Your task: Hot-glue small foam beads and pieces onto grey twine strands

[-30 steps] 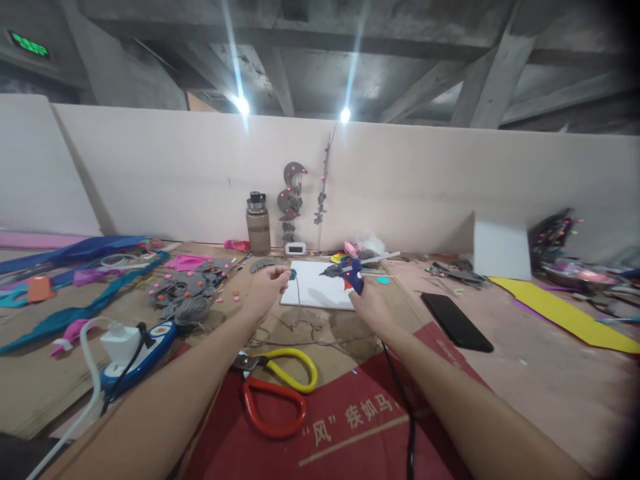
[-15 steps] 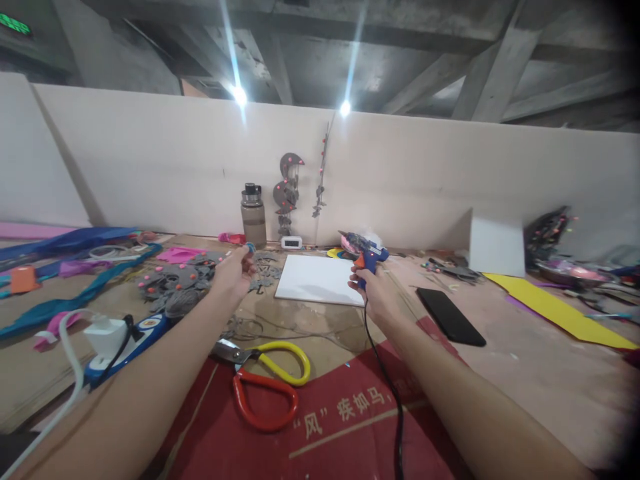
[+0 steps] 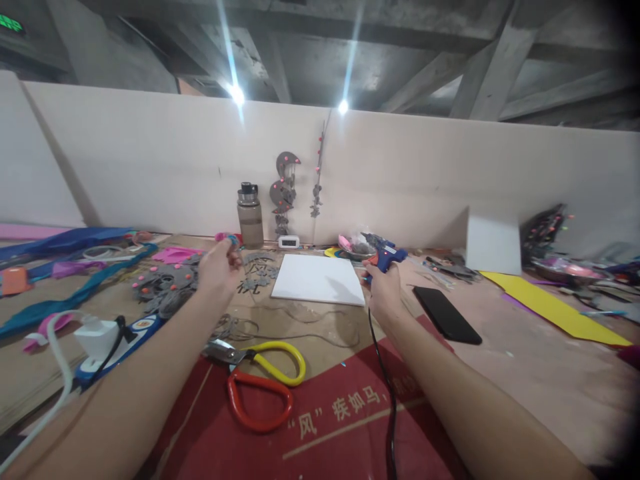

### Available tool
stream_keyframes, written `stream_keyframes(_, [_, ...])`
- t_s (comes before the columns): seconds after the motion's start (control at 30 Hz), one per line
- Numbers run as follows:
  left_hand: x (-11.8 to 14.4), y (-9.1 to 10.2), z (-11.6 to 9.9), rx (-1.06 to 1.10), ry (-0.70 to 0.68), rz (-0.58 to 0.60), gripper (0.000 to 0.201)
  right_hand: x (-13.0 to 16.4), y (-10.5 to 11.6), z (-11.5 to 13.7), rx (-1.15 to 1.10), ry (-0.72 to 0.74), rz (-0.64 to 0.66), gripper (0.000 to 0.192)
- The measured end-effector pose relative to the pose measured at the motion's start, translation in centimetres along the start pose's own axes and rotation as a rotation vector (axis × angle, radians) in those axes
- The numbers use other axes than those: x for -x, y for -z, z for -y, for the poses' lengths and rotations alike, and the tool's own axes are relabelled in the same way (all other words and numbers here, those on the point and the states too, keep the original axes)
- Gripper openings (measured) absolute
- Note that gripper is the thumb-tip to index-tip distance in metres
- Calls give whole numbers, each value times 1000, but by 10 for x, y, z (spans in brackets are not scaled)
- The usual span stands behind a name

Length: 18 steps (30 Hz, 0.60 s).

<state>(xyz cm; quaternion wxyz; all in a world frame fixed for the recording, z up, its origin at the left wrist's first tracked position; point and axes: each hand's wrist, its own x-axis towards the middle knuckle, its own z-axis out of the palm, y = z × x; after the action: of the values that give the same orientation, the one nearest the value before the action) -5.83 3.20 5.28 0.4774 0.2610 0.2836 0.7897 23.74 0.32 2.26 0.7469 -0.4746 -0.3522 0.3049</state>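
Observation:
My right hand grips a blue glue gun just right of a white board lying flat on the table; the gun's black cord runs back along my forearm. My left hand is raised to the left of the board, its fingers pinched on a small blue bead above grey cut-out shapes. Both hands are off the board.
Scissors with a yellow and a red handle lie on a red printed sheet near me. A black phone lies to the right, a bottle at the back wall, a power strip and coloured foam strips to the left.
Both hands drew apart off the white board: the left moved left with the bead, the right carried the glue gun right past the board's edge. The view shifted slightly.

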Motion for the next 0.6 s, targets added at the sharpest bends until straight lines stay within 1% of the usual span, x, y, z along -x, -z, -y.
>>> stream_keyframes(0.07, [18,-8,15,-20,55,55,17,6,-2,1,12,4,82,31])
stream_keyframes(0.13, [34,-14,28,-99,129,162,18,13,-6,4,37,26,150,32])
stream_keyframes(0.17, [41,-17,32,-135,139,224,18,18,-8,7,57,40,170,33])
stream_keyframes(0.23, [51,-19,38,-177,146,287,20,26,-12,12,112,69,190,37])
stream_keyframes(0.33, [56,-20,39,-216,145,290,25,40,-17,19,182,90,252,39])
stream_keyframes(0.5, [55,-19,37,-232,173,278,28,58,-20,23,100,229,546,33])
stream_keyframes(0.6, [53,-18,37,-234,179,292,26,65,-20,20,107,258,636,25])
